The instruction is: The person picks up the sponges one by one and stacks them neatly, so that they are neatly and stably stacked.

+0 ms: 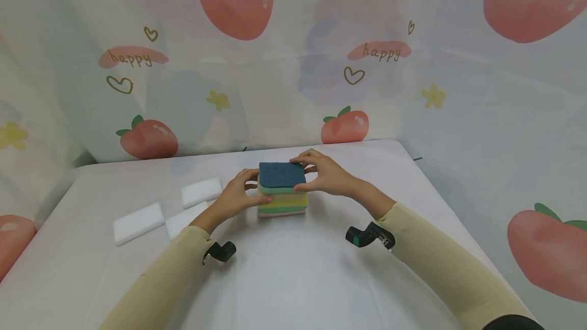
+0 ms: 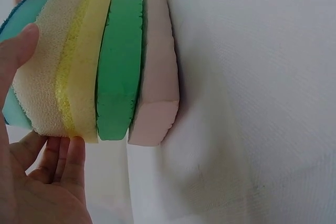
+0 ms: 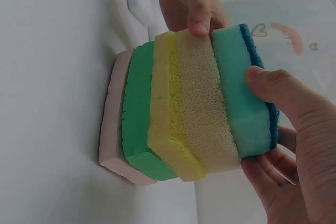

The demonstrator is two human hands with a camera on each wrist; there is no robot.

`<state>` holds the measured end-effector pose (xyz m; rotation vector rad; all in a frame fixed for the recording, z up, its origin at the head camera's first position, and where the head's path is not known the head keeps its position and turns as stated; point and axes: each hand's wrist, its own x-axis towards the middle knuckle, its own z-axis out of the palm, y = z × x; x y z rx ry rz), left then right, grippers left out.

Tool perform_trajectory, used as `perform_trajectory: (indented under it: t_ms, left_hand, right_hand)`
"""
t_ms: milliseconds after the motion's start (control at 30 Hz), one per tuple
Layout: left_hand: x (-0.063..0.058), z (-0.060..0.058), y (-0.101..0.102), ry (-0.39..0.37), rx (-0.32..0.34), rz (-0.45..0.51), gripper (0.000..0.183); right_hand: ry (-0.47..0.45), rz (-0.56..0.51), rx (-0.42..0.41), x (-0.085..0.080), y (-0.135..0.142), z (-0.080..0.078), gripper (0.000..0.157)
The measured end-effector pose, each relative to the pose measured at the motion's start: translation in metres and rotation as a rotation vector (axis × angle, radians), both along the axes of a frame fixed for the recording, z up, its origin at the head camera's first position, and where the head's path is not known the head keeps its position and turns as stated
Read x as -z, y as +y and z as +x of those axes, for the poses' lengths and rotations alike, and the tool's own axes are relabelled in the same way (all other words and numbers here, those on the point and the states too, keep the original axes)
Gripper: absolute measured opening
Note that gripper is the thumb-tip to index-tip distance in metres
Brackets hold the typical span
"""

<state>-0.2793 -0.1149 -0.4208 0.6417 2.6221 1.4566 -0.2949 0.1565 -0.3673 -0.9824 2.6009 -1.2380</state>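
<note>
A stack of sponges stands on the table between both hands. From the bottom up it has a pink sponge [image 2: 157,66], a green sponge [image 2: 121,61], a yellow sponge [image 3: 161,103], a beige sponge [image 3: 203,93] and a teal sponge [image 3: 235,87] topped by a dark blue scouring layer [image 1: 281,174]. My right hand [image 1: 329,174] grips the teal sponge from the right, thumb on its near side and fingers behind. From the left, my left hand [image 1: 235,197] holds the stack around the beige sponge, its fingertips reaching the yellow one.
Left of the stack lie three white rectangular blocks: one block [image 1: 139,223] at far left, another block [image 1: 202,192] farther back, and a third block [image 1: 183,219] partly hidden by the left arm. Behind the white-covered table [image 1: 293,279] hangs a printed curtain [image 1: 284,75].
</note>
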Motion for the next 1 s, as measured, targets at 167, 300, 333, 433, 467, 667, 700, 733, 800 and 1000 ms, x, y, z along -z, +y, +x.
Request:
perform_trajectory:
  t_ms: [167, 300, 333, 433, 467, 667, 700, 733, 800, 1000]
  left_hand:
    - [-0.002, 0.001, -0.001, -0.002, -0.008, -0.029, 0.084]
    - [-0.003, 0.001, -0.004, 0.015, -0.012, -0.052, 0.085]
    - [-0.003, 0.001, -0.005, 0.020, -0.014, -0.058, 0.085]
    - [-0.004, 0.003, -0.009, 0.032, -0.013, -0.067, 0.084]
    - [-0.005, 0.004, -0.012, 0.032, -0.015, -0.069, 0.082]
    - [-0.007, 0.011, -0.029, 0.056, -0.025, -0.086, 0.074]
    - [-0.007, 0.013, -0.033, 0.063, -0.030, -0.094, 0.072]
    - [-0.007, 0.014, -0.036, 0.070, -0.037, -0.104, 0.071]
    - [-0.008, 0.017, -0.044, 0.079, -0.061, -0.136, 0.070]
    - [-0.008, 0.032, -0.073, 0.076, -0.138, -0.218, 0.068]
  right_hand:
    - [-0.001, 0.012, 0.003, 0.001, -0.001, -0.001, 0.069]
    - [0.008, 0.034, 0.011, 0.001, -0.001, -0.001, 0.070]
    - [0.011, 0.038, 0.012, 0.001, -0.001, -0.001, 0.071]
    - [0.015, 0.040, 0.016, 0.001, -0.001, -0.001, 0.071]
    - [0.014, 0.040, 0.017, 0.001, -0.001, -0.001, 0.071]
    - [0.011, 0.037, 0.016, 0.002, 0.000, -0.001, 0.069]
    - [0.009, 0.033, 0.016, 0.002, 0.000, 0.000, 0.069]
    - [0.006, 0.032, 0.017, 0.002, 0.000, 0.000, 0.069]
    - [0.003, 0.026, 0.018, 0.002, 0.000, 0.000, 0.069]
    - [-0.009, 0.001, 0.025, 0.003, 0.000, 0.002, 0.070]
